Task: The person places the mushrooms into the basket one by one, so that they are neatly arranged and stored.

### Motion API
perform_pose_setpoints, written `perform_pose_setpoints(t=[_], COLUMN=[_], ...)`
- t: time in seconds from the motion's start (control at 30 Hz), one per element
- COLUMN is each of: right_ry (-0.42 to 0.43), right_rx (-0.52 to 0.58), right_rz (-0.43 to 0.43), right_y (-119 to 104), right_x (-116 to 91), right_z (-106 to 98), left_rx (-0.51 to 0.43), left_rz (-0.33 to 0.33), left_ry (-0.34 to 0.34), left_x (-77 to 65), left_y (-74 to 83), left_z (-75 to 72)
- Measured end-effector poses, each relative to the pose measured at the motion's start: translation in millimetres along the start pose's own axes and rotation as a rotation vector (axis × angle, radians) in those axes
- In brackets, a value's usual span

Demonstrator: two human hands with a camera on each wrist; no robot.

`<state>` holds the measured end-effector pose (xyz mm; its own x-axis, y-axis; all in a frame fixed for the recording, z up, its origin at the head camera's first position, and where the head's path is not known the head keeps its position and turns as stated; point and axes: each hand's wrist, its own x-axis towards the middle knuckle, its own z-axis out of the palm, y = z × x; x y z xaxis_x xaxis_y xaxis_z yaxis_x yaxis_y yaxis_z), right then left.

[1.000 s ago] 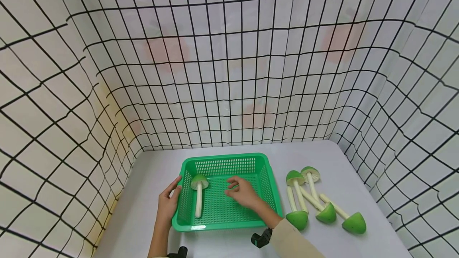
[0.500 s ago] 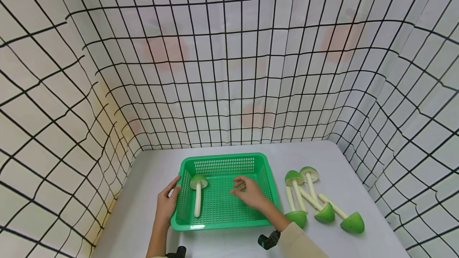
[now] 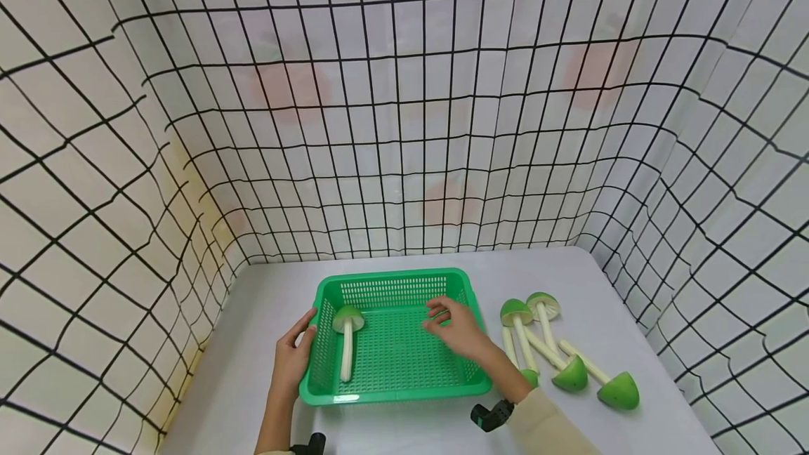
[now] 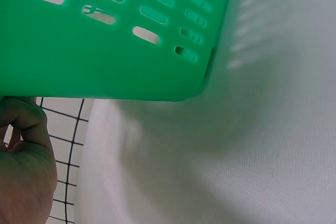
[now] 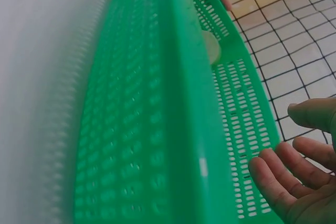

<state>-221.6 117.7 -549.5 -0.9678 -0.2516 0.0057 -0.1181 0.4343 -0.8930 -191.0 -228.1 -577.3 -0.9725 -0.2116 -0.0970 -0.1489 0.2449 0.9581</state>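
Observation:
A green plastic basket [image 3: 392,394] with slotted walls stands on the white table. One model mushroom [image 3: 347,350], with a green cap and a pale stem, lies along its left side. My left hand [image 3: 293,360] grips the basket's left rim; the left wrist view shows its fingers [image 4: 23,119] curled at the rim. Over the right part of the basket is my right hand [image 3: 458,328], holding nothing. Its fingers are loosely bent and apart in the right wrist view. Right of the basket lie several more such mushrooms [image 3: 571,375], some stems crossing; my right forearm partly covers one cap.
Black wire grid [image 3: 404,125] walls with white sheeting behind them enclose the table at the back and both sides. White table surface [image 3: 253,314] shows left of the basket.
My right hand has moved right across the basket toward its right wall, its forearm now covering part of a mushroom. The left hand stays at the left rim.

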Motion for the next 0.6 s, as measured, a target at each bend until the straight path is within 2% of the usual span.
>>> perform_pose_setpoints(t=[0.23, 0.4, 0.6], right_ry=[0.052, 0.089, 0.116], right_rx=[-0.075, -0.104, -0.067], right_rz=[-0.020, -0.016, -0.020], right_y=[1.2, 7.6, 13.5], right_x=[-6.0, -10.8, -19.2], right_z=[-18.4, -28.8, -41.8], left_rx=[0.028, 0.021, 0.018], left_rz=[0.025, 0.020, 0.021], left_ry=[0.016, 0.027, 0.031], left_x=[8.5, 7.9, 6.9], left_y=[-21.5, -23.0, -21.3], left_z=[1.6, 1.7, 2.5])
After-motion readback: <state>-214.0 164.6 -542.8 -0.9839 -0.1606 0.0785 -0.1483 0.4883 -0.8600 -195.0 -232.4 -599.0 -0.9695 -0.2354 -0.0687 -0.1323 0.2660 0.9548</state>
